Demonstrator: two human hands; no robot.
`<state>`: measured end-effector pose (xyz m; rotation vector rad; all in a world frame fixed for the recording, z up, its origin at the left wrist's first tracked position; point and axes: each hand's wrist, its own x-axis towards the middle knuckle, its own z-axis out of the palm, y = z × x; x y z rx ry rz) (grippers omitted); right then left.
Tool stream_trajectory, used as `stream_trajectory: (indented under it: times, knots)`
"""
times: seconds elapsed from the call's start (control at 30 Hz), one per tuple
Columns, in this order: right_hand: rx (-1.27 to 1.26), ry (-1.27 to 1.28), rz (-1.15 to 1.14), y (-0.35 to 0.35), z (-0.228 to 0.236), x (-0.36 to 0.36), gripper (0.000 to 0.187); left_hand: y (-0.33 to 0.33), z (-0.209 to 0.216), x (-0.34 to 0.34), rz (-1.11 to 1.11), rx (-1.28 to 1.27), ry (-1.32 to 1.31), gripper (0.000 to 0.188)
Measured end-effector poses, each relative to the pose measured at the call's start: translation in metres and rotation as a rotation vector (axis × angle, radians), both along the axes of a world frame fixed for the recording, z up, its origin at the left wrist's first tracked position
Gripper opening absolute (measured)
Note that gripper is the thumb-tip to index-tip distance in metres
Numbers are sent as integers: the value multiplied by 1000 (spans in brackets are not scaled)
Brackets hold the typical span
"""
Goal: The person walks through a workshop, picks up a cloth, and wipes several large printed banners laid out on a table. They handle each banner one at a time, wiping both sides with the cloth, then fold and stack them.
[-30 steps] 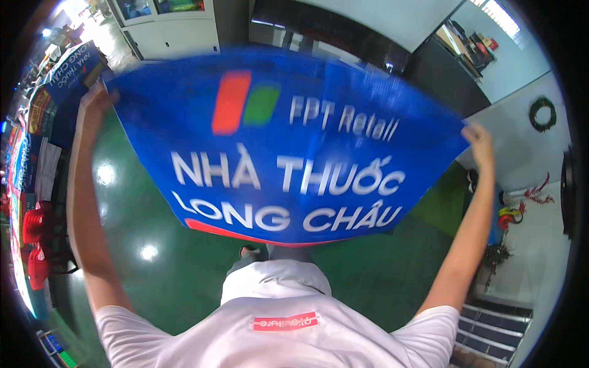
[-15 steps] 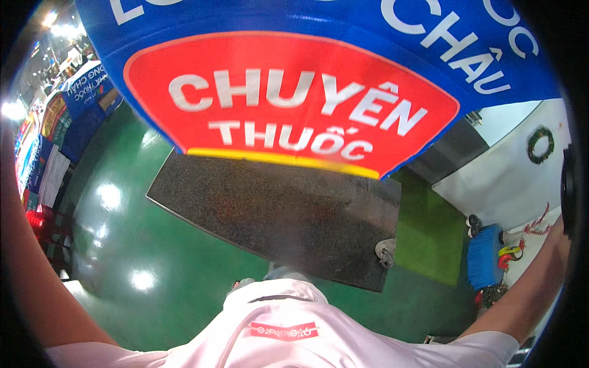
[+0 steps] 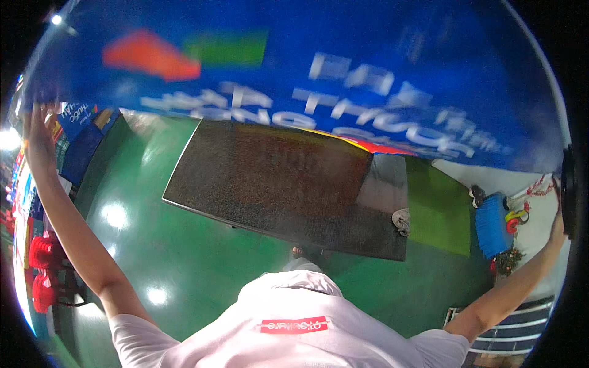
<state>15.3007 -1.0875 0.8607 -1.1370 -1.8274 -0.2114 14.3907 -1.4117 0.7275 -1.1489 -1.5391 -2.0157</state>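
A large blue printed sheet (image 3: 294, 61) with pale lettering and orange and green patches spans the upper view, blurred by motion. My left arm is raised, and my left hand (image 3: 40, 126) is at the sheet's lower left edge, fingers curled against it. On the opposite side, my right hand (image 3: 559, 211) is raised near the sheet's lower right edge; the dark rim of the picture hides most of its fingers. A narrow strip of red and yellow trim (image 3: 374, 148) peeks out below the blue.
A dark speckled mat (image 3: 264, 184) lies on the shiny green floor (image 3: 123, 257), with a grey shoe (image 3: 400, 222) at its right end. Beyond lie green turf (image 3: 435, 208) and a blue box-shaped thing (image 3: 492, 226). Red stools (image 3: 43, 270) stand left; a striped rack (image 3: 509, 325) lower right.
The sheet has shifted, so its blue part now fills the top and the red panel is almost out of sight. My left hand has come into view, and both arms show more fully.
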Motion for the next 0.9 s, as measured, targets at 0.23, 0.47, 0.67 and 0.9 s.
stream_trajectory:
  times: [0.23,0.47,0.67,0.9]
  knots:
    - [-371,-61,130,-27,-125,-35,13,-12,-117,31,-519,-121,-368,34]
    - [-721,-182,48,75,-297,-116,11,104,-256,56,-276,-745,-548,14]
    - [-745,-198,64,209,-375,-135,20,216,-316,1,-272,-875,-499,14]
    - [-858,-387,53,383,-520,-202,21,364,-438,-51,-141,-1102,-635,17]
